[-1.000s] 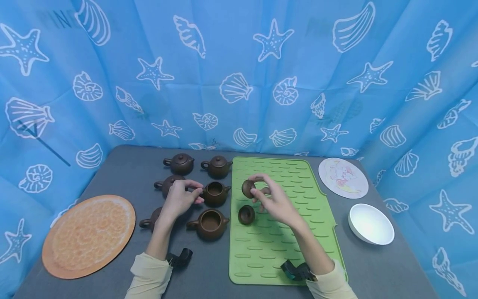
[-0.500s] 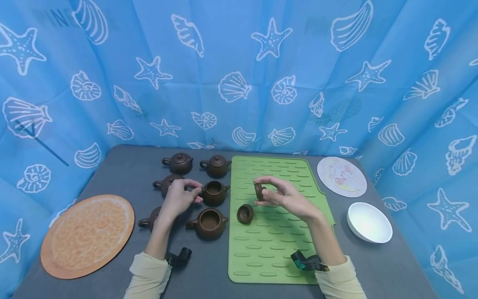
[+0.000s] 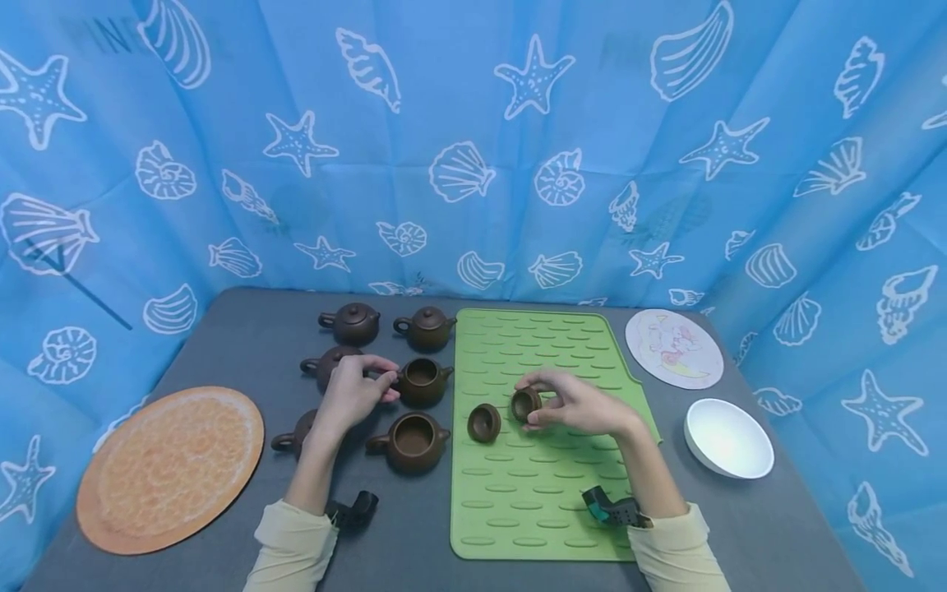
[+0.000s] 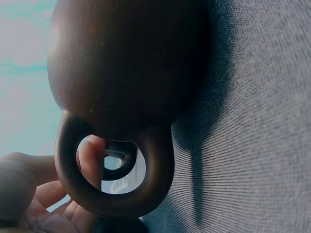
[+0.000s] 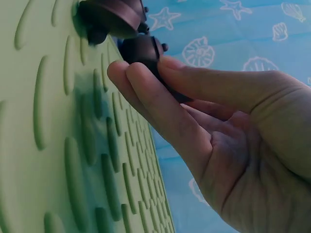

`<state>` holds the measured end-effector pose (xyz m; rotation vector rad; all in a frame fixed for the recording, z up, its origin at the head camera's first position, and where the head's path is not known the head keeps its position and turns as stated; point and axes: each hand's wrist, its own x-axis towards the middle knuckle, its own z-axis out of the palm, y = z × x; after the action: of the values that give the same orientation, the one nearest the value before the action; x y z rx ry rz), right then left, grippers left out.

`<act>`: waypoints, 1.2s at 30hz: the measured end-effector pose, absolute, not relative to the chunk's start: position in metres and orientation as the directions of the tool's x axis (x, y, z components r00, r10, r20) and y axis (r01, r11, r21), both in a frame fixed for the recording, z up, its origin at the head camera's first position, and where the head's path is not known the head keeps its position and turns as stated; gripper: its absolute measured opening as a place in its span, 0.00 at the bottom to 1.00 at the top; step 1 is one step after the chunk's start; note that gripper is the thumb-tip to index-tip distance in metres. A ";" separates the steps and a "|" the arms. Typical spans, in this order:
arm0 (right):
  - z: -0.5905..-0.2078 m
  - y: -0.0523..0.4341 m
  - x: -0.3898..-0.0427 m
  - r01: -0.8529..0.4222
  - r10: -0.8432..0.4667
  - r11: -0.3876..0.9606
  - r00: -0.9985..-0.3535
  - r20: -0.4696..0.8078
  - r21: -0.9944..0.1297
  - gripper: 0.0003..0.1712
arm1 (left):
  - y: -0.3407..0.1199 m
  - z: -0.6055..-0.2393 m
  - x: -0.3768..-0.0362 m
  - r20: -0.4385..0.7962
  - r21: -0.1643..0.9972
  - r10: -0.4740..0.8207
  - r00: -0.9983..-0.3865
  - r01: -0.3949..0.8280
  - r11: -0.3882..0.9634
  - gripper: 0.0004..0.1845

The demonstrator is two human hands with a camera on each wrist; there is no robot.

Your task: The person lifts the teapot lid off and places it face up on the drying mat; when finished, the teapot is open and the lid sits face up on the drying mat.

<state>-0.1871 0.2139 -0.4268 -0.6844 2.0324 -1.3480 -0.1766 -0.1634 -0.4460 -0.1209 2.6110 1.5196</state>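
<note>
Half a second ago the small lid stood edge-on; now my right grip has brought it nearer me and turned its hollow up into view, slightly tilted, while my left grip keeps its place. My right thumb and fingertips are clamped on that lid, just beside the other lid, which lies hollow up on the green mat; whether mine touches the mat I cannot tell. My left thumb and fingertips pinch the handle of the middle open teapot. As I judge it, letting go at this tilt could set the lid rocking on its domed side, and the mat's raised ridges might send it against its neighbour and chip a rim. A careless tug on the left could tip the teapot or knock the dark pot partly hidden by that hand. Around me, the grey surface also carries the front open teapot, two lidded teapots at the back, another pot half behind my left forearm, an orange disc at the left, and a printed white disc and white bowl at the right. Blue cloth with white shells and starfish hangs behind and along both sides.
</note>
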 end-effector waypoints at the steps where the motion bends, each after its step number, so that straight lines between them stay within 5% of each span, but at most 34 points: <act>1: -0.428 0.214 -0.188 -0.087 -0.702 0.358 -0.682 -0.206 -0.930 0.32 | -0.163 -0.446 -0.177 -0.143 0.860 -0.013 -0.990 -0.131 0.493 0.12; 11: -0.433 0.214 -0.190 -0.186 -0.694 0.496 -0.673 -0.258 -0.848 0.26 | -0.163 -0.445 -0.176 -0.138 0.858 -0.015 -0.990 -0.127 0.498 0.12; 26: -0.435 0.214 -0.190 -0.238 -0.694 0.526 -0.674 -0.251 -0.816 0.29 | -0.163 -0.445 -0.176 -0.133 0.858 -0.011 -0.991 -0.121 0.500 0.12; 36: -0.426 0.220 -0.191 -0.230 -0.621 0.528 -0.761 -0.187 -0.818 0.26 | -0.165 -0.444 -0.175 -0.121 0.857 0.006 -0.993 -0.101 0.505 0.13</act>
<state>-0.1909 0.2202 -0.4257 -0.6939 2.3085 -1.1378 -0.1746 -0.1646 -0.4440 -0.0838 2.6297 1.5096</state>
